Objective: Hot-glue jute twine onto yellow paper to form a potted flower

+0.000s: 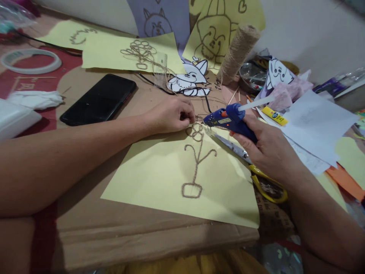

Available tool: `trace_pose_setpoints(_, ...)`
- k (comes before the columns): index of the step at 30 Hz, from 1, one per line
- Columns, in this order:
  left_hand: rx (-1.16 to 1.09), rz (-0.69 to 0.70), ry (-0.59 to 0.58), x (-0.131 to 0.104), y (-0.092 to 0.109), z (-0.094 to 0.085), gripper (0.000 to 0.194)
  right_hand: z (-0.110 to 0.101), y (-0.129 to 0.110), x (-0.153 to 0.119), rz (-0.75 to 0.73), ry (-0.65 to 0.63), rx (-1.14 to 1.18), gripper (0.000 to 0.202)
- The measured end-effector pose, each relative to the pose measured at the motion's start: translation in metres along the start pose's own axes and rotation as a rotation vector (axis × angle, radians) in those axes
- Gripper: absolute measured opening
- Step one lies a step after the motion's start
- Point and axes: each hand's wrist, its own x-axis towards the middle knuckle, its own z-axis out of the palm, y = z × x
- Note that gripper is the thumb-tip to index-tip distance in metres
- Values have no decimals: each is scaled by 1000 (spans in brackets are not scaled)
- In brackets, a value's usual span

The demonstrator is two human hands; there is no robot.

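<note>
A yellow sheet [159, 171] lies on the cardboard, bearing a twine outline of a potted flower [196, 161]. My right hand [264, 146] is wrapped round a blue glue gun [234, 120] with a white glue stick in its back; its nozzle points left, just above the flower head. My left hand [172, 114] rests at the sheet's top edge beside the flower head, fingers curled and pinched; what they hold, if anything, is too small to tell. Yellow-handled scissors [266, 186] lie partly beneath my right hand, blades pointing up-left.
Behind my left hand lie a black phone [99, 99] and a tape roll [30, 61]. A twine spool [238, 53] stands at the back, near a fox cutout [189, 76] and loose twine. Papers [319, 121] and a yellow glue label [274, 115] are at the right.
</note>
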Motion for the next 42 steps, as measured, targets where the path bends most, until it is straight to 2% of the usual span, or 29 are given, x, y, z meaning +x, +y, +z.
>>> trace_pose_setpoints(9,-7,15,15,0,-1,2,20,4,3,1,-51,-19,-38,34)
trace_pose_setpoints(15,15,-9,-12,0,1,0,20,3,3,0,-60,19,-37,35)
trace_pose_setpoints(21,27,-3,-14,0,1,-1,19,7,2,1,-37,-8,-54,32)
trace_pose_setpoints(32,29,-9,-30,0,1,-1,20,-1,0,-2,-37,35,-27,41)
trace_pose_setpoints(42,36,-27,-28,0,4,-2,20,1,2,-1,-56,-7,-49,36)
